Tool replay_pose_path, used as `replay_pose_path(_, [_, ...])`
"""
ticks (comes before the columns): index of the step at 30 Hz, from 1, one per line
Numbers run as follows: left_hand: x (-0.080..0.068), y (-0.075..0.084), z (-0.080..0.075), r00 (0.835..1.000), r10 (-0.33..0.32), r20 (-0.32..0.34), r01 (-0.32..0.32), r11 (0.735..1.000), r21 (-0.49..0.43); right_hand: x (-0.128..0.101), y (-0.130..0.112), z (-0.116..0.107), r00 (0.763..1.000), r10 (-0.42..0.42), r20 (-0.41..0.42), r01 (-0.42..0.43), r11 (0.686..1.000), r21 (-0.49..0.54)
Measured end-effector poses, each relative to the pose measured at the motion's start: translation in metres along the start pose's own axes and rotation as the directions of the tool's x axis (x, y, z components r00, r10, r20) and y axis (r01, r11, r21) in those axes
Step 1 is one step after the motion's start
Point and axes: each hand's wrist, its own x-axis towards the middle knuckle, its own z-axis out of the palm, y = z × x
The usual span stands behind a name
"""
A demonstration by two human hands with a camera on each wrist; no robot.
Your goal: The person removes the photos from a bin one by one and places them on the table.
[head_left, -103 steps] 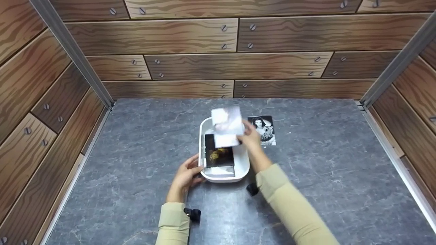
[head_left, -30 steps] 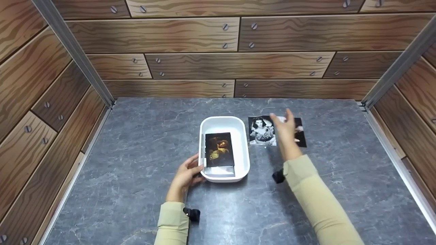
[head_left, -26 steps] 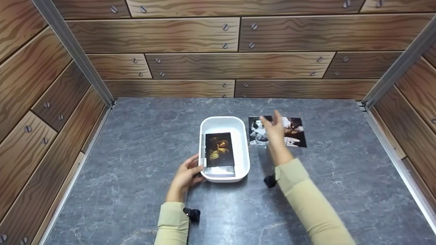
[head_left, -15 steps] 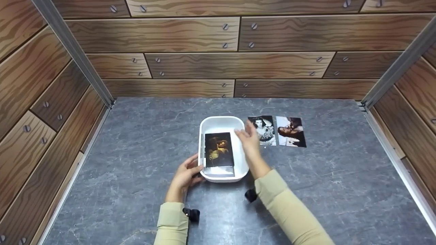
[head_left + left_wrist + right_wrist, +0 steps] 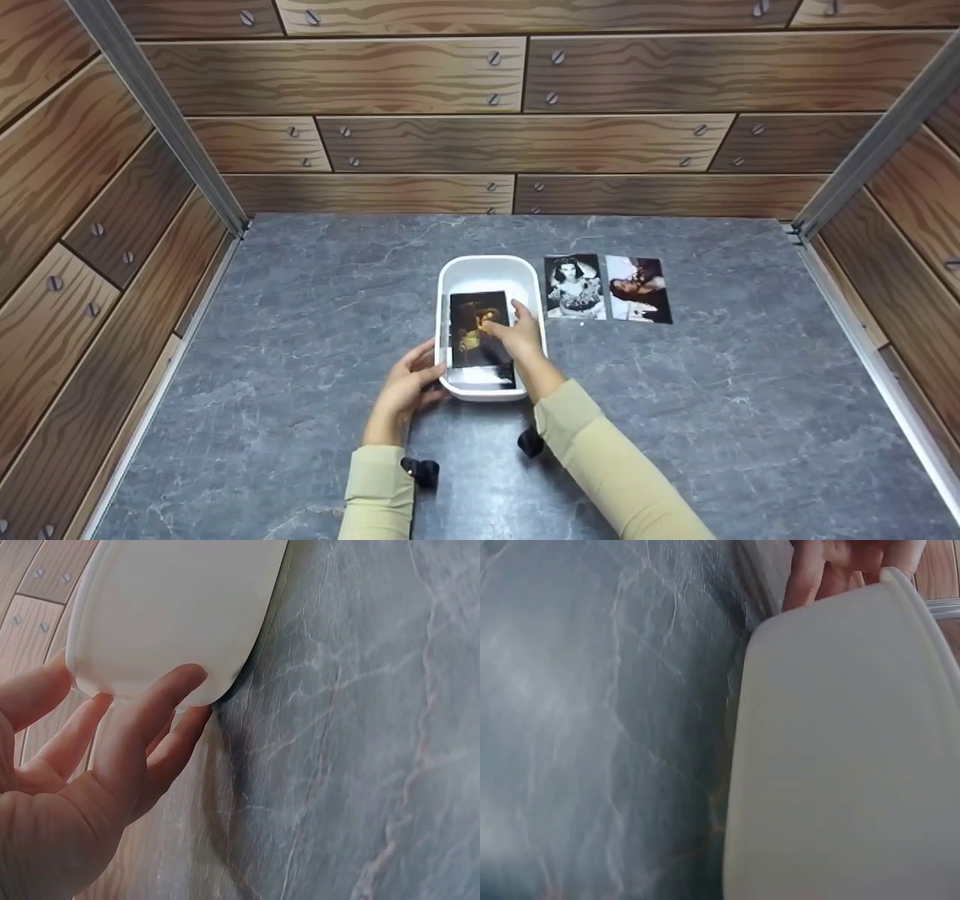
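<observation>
A smooth white plastic tub, oblong with rounded corners, stands near the middle of the grey, marble-veined surface. Inside it lies a small stack of glossy rectangular photos; the top photo is dark with a golden figure, and paler edges of others show under its near end. The left hand grips the tub's near left corner, fingers curled against the outer wall and thumb toward the rim. The right hand reaches over the tub's right wall, its fingertips resting on the top photo; whether they pinch it or only press cannot be told. Two more photos lie flat toward the far edge, right of the tub: a black-and-white portrait just beside the tub, and a darker print touching its right side.
</observation>
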Motion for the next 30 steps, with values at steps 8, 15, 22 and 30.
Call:
replay_pose_path(8, [-0.001, 0.001, -0.001, 1.0, 0.017, 0.003, -0.017, 1.0, -0.019, 0.022, 0.021, 0.01, 0.999, 0.029, 0.017, -0.026, 0.992, -0.124])
replay_pose_path(15, [-0.004, -0.001, -0.004, 1.0, 0.003, -0.004, -0.003, 1.0, -0.016, -0.071, -0.094, -0.012, 0.991, 0.124, 0.058, -0.109, 0.969, -0.222])
replay_pose_path(22, [-0.004, -0.003, -0.002, 1.0, -0.005, -0.007, 0.005, 1.0, -0.019, 0.016, 0.025, 0.013, 1.0, 0.005, 0.027, 0.001, 0.977, -0.214])
replay_pose_path(30, [0.0, -0.001, 0.001, 1.0, 0.0, 0.011, 0.0, 1.0, -0.017, -0.091, -0.114, -0.021, 0.994, 0.089, 0.058, -0.07, 0.959, -0.276])
